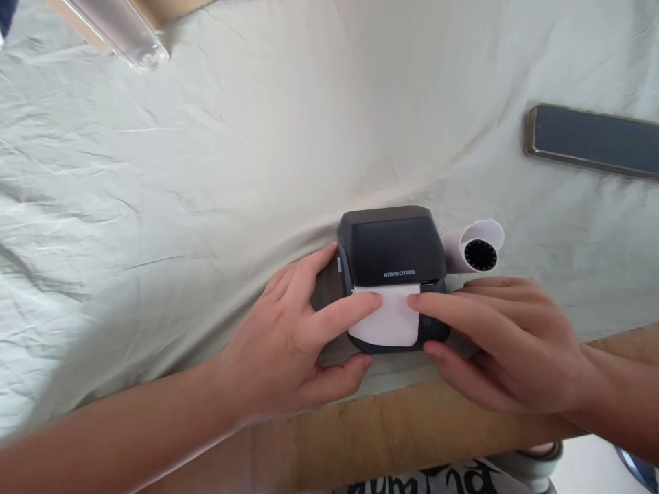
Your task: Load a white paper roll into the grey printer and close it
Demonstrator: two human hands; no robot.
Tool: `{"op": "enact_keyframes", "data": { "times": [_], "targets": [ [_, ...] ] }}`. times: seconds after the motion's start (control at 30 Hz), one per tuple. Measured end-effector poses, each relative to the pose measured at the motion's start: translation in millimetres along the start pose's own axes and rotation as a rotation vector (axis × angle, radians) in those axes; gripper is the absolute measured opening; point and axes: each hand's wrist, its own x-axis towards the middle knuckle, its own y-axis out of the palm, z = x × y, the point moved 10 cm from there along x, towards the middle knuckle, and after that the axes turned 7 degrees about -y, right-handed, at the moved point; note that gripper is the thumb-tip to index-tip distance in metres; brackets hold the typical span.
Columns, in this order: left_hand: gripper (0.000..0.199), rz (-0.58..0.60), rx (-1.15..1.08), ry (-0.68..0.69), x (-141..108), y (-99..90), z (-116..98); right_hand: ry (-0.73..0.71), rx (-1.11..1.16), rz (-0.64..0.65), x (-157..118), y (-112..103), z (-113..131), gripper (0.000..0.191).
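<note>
A black label printer (391,243) marked NIIMBOT sits on the cloth near the table's front edge, its lid down. White paper (388,326) comes out from under the lid and lies over the printer's front. My left hand (293,336) is round the printer's left side, its index fingertip on the paper and its thumb at the front edge. My right hand (515,343) is at the right side, index fingertip on the paper's right part, thumb by the front corner. Both hands have their fingers apart around the printer. A paper roll (456,252) with a black core lies right of the printer.
A dark phone (597,140) in a clear case lies at the right. At the top left is a clear plastic object (128,34) beside something brown. A wrinkled pale cloth (231,137) covers the table, whose wooden front edge (360,425) shows below the hands.
</note>
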Motion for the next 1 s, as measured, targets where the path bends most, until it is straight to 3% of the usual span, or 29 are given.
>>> {"op": "enact_keyframes", "data": {
  "times": [0.2,0.43,1.0],
  "targets": [
    [0.061,0.017,0.004,0.01,0.1,0.9,0.5,0.022,-0.067,-0.004,-1.1,0.9,0.8,0.047],
    [0.08,-0.044,0.017,-0.03,-2.5,-0.5,4.6,-0.058,-0.207,-0.011,2.9,-4.3,8.5,0.026],
    [0.076,-0.033,0.116,-0.048,3.6,-3.8,2.8,-0.023,-0.244,-0.138,2.3,-4.4,7.0,0.03]
  ]
}}
